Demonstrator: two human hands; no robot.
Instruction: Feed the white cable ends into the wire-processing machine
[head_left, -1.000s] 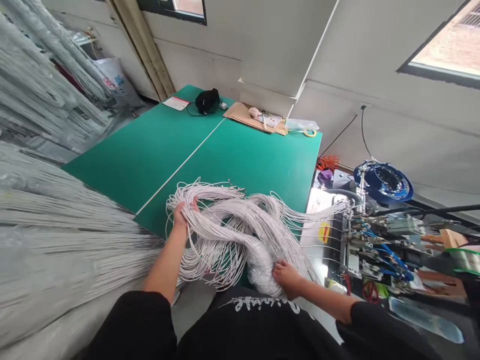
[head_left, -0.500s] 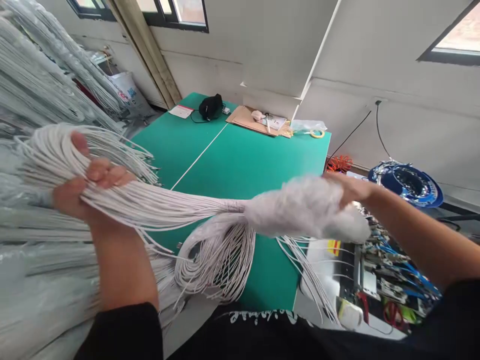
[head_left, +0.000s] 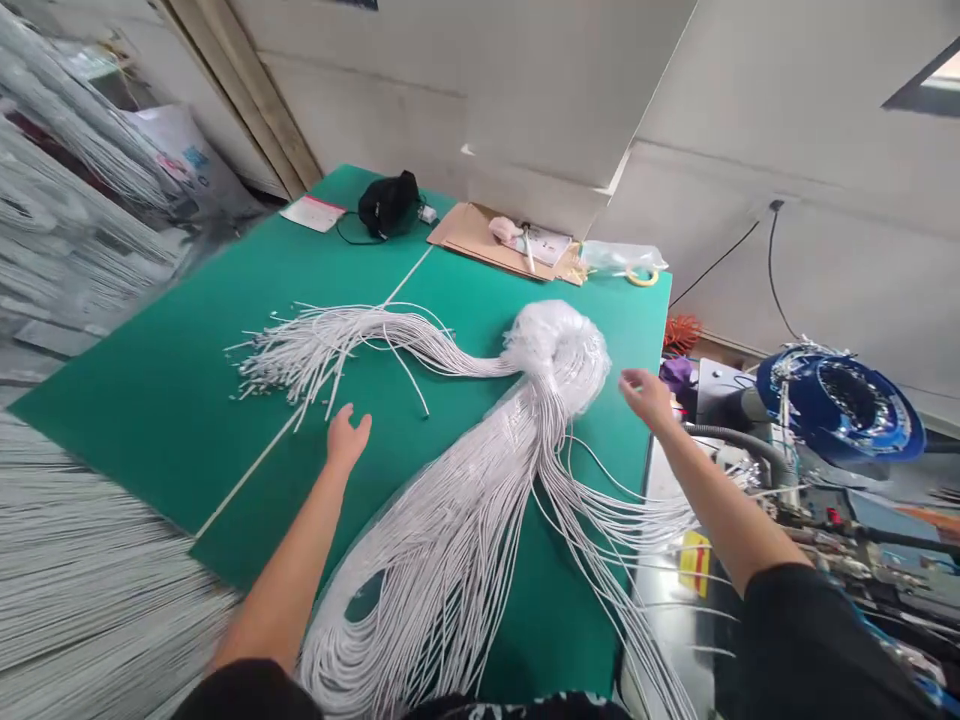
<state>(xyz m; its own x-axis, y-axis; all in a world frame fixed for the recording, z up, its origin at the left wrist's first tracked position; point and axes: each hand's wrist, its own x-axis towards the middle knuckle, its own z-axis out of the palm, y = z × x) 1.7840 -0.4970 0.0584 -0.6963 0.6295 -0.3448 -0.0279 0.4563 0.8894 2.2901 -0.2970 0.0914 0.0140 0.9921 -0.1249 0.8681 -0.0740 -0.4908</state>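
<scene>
- Hovering over the green table (head_left: pixel 225 290), our left hand (head_left: pixel 348 440) is open and empty, fingers spread, just on the near side of the loose cable ends (head_left: pixel 277 360).
- Our right hand (head_left: pixel 645 395) is open and empty too, fingers loosely bent, right of the plastic-wrapped coil (head_left: pixel 585 350) and apart from it, by the table's right edge.
- We have that coil on the right half of the table; its cable tail (head_left: pixel 431 348) runs left across a white line (head_left: pixel 255 468) and fans out into the loose ends.
- We see a longer looped cable bundle (head_left: pixel 442 530), partly in clear film, from beside the coil to the near edge.
- White strands (head_left: pixel 607 510) run right, over the table edge, toward a machine with a blue bowl (head_left: pixel 832 400) and a yellow label (head_left: pixel 694 562).
- Far side: red-edged paper (head_left: pixel 311 212), black cap-like item (head_left: pixel 390 205), cardboard (head_left: pixel 469 235), clear bag (head_left: pixel 615 256), yellow ring (head_left: pixel 642 278).
- Near left: more pale cables (head_left: pixel 82 600); far left, a white sack (head_left: pixel 191 165).
</scene>
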